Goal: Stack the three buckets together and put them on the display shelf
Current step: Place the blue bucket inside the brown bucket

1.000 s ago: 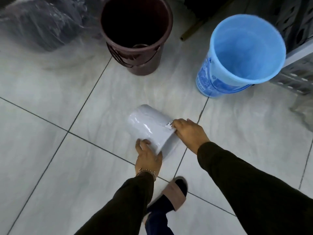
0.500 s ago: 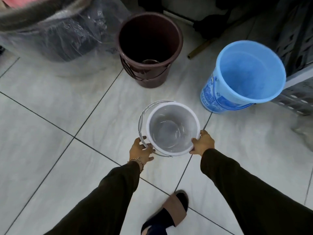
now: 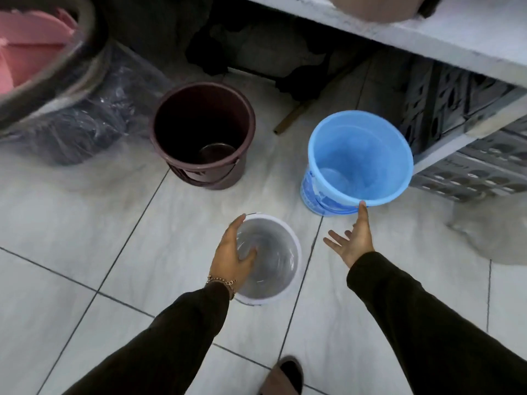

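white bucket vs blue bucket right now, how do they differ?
The white bucket is narrower at the mouth; the blue bucket is clearly wider. The left hand grips the white bucket's rim, thumb inside; the open right hand only reaches toward the blue bucket, one fingertip at its rim. The blue bucket has a printed label on its wall; none shows on the white. Both are upright, empty, unstacked.

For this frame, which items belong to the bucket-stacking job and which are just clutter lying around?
Part of the job:
white bucket, gripped at the rim by the left hand
blue bucket, right hand open, a fingertip at its rim
brown bucket
shelf above

Just lying about:
plastic-wrapped goods
pink item
grey crates
stick on the floor
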A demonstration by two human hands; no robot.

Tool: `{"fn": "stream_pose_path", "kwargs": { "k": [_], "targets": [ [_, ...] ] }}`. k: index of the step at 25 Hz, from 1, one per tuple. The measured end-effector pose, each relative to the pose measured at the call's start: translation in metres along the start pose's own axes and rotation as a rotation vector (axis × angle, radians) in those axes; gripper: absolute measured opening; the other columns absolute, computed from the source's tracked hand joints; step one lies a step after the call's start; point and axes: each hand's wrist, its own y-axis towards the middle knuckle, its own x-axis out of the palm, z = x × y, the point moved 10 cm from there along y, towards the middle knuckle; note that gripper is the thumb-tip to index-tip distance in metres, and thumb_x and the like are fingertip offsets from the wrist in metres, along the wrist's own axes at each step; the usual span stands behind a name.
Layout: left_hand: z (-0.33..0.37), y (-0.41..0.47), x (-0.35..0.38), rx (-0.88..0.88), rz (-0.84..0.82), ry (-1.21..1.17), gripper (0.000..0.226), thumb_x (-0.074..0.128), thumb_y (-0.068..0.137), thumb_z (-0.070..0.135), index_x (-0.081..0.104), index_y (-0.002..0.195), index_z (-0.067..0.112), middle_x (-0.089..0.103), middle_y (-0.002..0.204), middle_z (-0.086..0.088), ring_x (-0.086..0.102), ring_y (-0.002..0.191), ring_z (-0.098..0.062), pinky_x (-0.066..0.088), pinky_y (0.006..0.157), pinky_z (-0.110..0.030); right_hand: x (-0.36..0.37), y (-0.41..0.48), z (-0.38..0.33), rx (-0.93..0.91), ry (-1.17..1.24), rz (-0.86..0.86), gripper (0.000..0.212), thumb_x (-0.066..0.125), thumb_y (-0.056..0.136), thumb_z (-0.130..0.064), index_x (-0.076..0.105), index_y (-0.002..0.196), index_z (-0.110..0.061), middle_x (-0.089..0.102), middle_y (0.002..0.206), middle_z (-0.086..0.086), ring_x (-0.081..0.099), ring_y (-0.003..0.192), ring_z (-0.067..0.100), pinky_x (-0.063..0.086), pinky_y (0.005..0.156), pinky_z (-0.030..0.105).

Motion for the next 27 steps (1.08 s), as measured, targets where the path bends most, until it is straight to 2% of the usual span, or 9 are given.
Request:
{"fn": "stream_pose_path", "kwargs": {
  "k": [5,9,12,15,17,20,23,25,27],
  "targets": [
    [0.069,0.064,0.096,-0.146,-0.16,-0.235,0.069,0.064,0.091,0.031,0.031,0.151,0.023,0.04,0.155,-0.001,0.039,0.141,-0.02,0.033,0.116,-0.036,-0.003,0.037,-0.059,-0.062,0.16,0.178,0.037,0.061,0.095,-0.028,0.051,0.125,-0.008,0.055,0.132,0.018,0.057,0.122,0.043,0.05,0.099,0.049],
    [0.095,0.09,0.146,-0.308,-0.22,-0.296,0.06,0.054,0.096,0.035,0.034,0.147,0.013,0.051,0.146,-0.013,0.051,0.131,-0.029,0.041,0.105,-0.034,-0.016,0.043,-0.078,-0.069,0.131,0.138,0.05,0.038,0.091,0.013,0.046,0.138,0.002,0.055,0.132,0.022,0.056,0.105,0.04,0.053,0.09,0.054],
    [0.108,0.07,0.137,-0.293,-0.123,-0.332,0.046,0.058,0.094,0.032,0.047,0.135,0.014,0.062,0.131,-0.009,0.06,0.106,-0.024,0.046,0.088,-0.03,-0.025,0.002,-0.088,-0.135,-0.043,0.066,0.048,0.041,0.089,0.013,0.05,0.134,0.001,0.06,0.13,0.021,0.064,0.103,0.037,0.06,0.072,0.044],
    [0.131,0.038,0.106,-0.264,-0.029,-0.494,0.047,0.059,0.094,0.022,0.044,0.138,0.02,0.062,0.128,-0.009,0.061,0.111,-0.026,0.051,0.097,-0.04,-0.019,-0.053,-0.11,-0.248,-0.181,0.0,0.035,0.052,0.092,0.004,0.056,0.126,-0.007,0.065,0.125,0.016,0.068,0.104,0.033,0.063,0.067,0.036],
    [0.147,0.021,0.074,-0.303,0.037,-0.642,0.046,0.054,0.095,0.015,0.044,0.138,0.024,0.06,0.127,-0.009,0.061,0.115,-0.031,0.056,0.091,-0.043,-0.003,-0.092,-0.134,-0.359,-0.342,0.015,0.023,0.065,0.091,-0.008,0.061,0.112,-0.016,0.067,0.119,0.013,0.072,0.098,0.029,0.064,0.066,0.034],
    [0.169,-0.003,0.019,-0.31,0.117,-0.775,0.044,0.049,0.098,0.01,0.045,0.138,0.025,0.059,0.126,-0.007,0.061,0.114,-0.03,0.058,0.082,-0.038,0.029,-0.151,-0.16,-0.567,-0.513,0.112,0.053,0.079,0.081,-0.029,0.055,0.128,-0.023,0.065,0.112,-0.001,0.073,0.078,0.009,0.061,0.056,0.027],
    [0.183,-0.015,-0.046,-0.299,0.179,-0.746,0.045,0.049,0.098,0.012,0.044,0.141,0.024,0.061,0.13,-0.008,0.063,0.114,-0.031,0.058,0.087,-0.041,0.071,-0.193,-0.166,-0.677,-0.688,0.208,0.085,0.079,0.077,-0.043,0.033,0.147,-0.028,0.049,0.127,-0.003,0.062,0.094,0.007,0.057,0.08,0.032],
    [0.184,-0.017,-0.09,-0.318,0.194,-0.73,0.043,0.049,0.098,0.013,0.045,0.139,0.026,0.061,0.131,-0.008,0.062,0.116,-0.033,0.056,0.092,-0.048,0.11,-0.198,-0.149,-0.518,-0.593,0.075,0.084,0.077,0.08,-0.039,0.031,0.15,-0.028,0.041,0.146,0.002,0.055,0.117,0.017,0.049,0.097,0.038],
    [0.183,-0.011,-0.134,-0.329,0.205,-0.724,0.036,0.048,0.098,0.013,0.049,0.131,0.028,0.061,0.13,-0.008,0.063,0.115,-0.035,0.057,0.09,-0.049,0.159,-0.204,-0.132,-0.38,-0.497,-0.109,0.074,0.076,0.079,-0.035,0.039,0.142,-0.036,0.044,0.148,0.0,0.056,0.116,0.014,0.05,0.098,0.042]
  ]
}}
